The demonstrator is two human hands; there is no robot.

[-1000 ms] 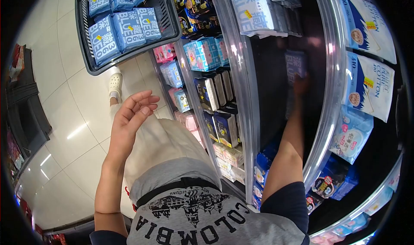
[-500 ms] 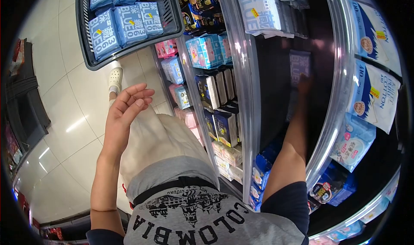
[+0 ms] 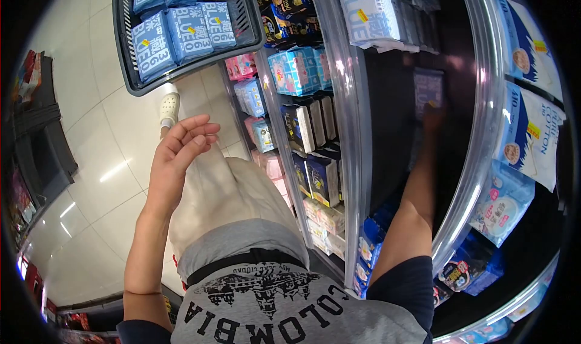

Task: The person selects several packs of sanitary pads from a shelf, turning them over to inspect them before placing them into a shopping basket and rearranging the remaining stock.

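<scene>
My right hand (image 3: 433, 117) reaches deep into a dark shelf bay and grips a blue packet (image 3: 428, 90) held upright at the back; the shadow blurs both. My left hand (image 3: 177, 156) hangs in the air over the floor, palm up, fingers apart and empty. A dark basket (image 3: 124, 53) filled with several light-blue "BLUE 360" packets (image 3: 181, 32) sits at the upper left, beyond my left hand.
Shelves with clear curved front rails (image 3: 348, 132) hold blue, pink and black packets. White cotton pad packs (image 3: 532, 132) hang on the right. A glossy tiled floor (image 3: 103, 180) spreads to the left, with a dark display stand (image 3: 42, 138) at its edge.
My right hand with the blue packet has shifted slightly right and deeper into the shelf. My left hand has stayed raised and open, drifting a little.
</scene>
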